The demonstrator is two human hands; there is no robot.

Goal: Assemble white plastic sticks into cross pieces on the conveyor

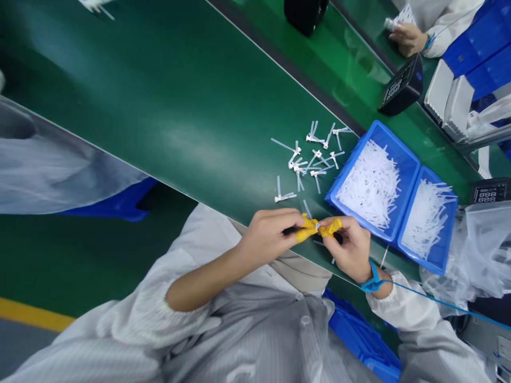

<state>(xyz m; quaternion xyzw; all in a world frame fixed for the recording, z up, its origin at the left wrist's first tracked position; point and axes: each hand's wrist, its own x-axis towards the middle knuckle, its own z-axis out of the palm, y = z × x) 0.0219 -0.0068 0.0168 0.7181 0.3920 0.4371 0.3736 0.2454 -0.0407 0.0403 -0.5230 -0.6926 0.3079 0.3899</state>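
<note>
**A:** From the head view, what are the hands doing?

**B:** Left hand [263,234] and right hand [354,247] meet near the bench edge, fingertips pinched together on a small white piece [318,227] between them. Yellow covers [305,234] wrap the tips. Can't make out the joint itself, way too tiny.

**A:** Any tips for doing that cleanly?

**B:** I'd pinch close to the joint, keep both sides in line and use small, even pressure. Thin tube looks like it'd kink if you shoved from far back. Covers probably help grip but dull the feel, so go slow. Low over the bench is smart imo, a drop wouldn't go far.

**A:** And the materials?

**B:** Loose white fittings with straight, pale tubes [278,185] lie scattered on the smooth green bench [159,117], slightly shiny. They look like chunky little plastic hubs with slim, see-through legs at odd angles. Just beside, the larger blue bin [408,159] holds a fluffy-looking heap of short white bits; the smaller blue bin [440,261] has longer, straw-like ones.
</note>
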